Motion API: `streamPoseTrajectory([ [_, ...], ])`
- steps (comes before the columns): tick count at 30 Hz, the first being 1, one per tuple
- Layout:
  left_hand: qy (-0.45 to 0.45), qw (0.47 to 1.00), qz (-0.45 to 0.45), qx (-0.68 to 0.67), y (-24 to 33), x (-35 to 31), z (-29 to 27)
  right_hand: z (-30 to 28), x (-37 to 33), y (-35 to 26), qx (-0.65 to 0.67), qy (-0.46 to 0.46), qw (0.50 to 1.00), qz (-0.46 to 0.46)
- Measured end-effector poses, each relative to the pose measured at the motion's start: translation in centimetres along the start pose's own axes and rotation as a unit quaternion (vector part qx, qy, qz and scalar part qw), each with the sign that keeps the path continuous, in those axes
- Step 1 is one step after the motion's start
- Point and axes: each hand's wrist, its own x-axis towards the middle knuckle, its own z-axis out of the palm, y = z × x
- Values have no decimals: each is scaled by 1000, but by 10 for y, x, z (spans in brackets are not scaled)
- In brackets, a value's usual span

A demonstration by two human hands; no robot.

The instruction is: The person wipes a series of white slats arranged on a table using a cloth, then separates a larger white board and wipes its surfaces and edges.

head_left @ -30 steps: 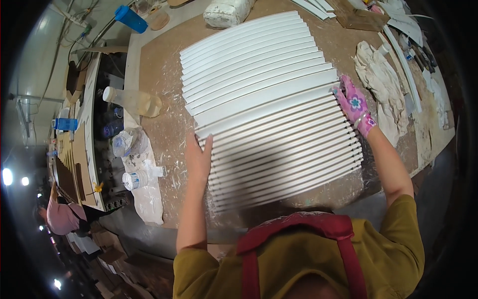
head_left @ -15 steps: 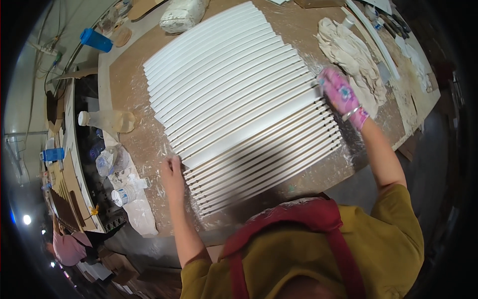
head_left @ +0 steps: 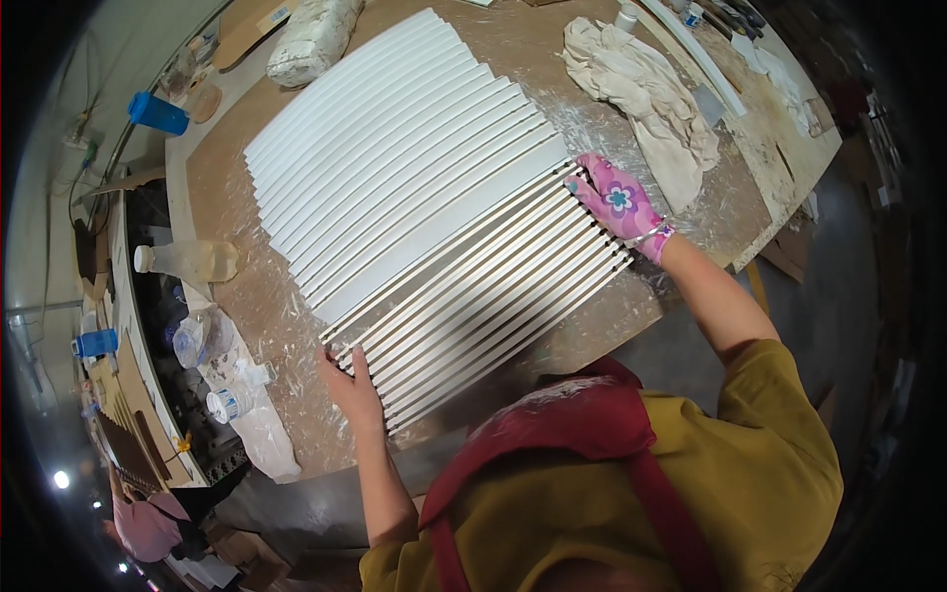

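Long white slats [head_left: 395, 163] lie flat in an overlapping stack across the brown work table. Closer to me, more white slats [head_left: 493, 296] stand on edge in a row, with small dark pins at their ends. A brown gap divides the row's farthest slat from the others. My bare left hand [head_left: 353, 387] has its thumb and fingers around the left end of that farthest slat. At the slat's right end, my right hand [head_left: 621, 204], in a pink flowered glove, grips with thumb and fingers. The glove hides part of the right ends.
A crumpled cream cloth [head_left: 641, 99] lies beyond my right hand. Along the left edge are a bottle of pale liquid [head_left: 192, 260], a white tub [head_left: 230, 403] and a blue cup [head_left: 158, 113]. A wrapped white bundle [head_left: 314, 41] sits at the back. Another person [head_left: 148, 528] is far left.
The nearest broad slat has joined the flat stack. Both hands have moved to the ends of the on-edge row, and a gap now shows behind its farthest slat. My view has shifted.
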Motion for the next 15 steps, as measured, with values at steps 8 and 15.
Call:
streamPoseTrajectory([
  [8,-7,1000,15,-15,0,33,-3,-15,33,-13,-41,-82,991,97],
  [15,-37,995,-88,-16,-3,-59,-36,-39,-54,8,43,-64,994,77],
])
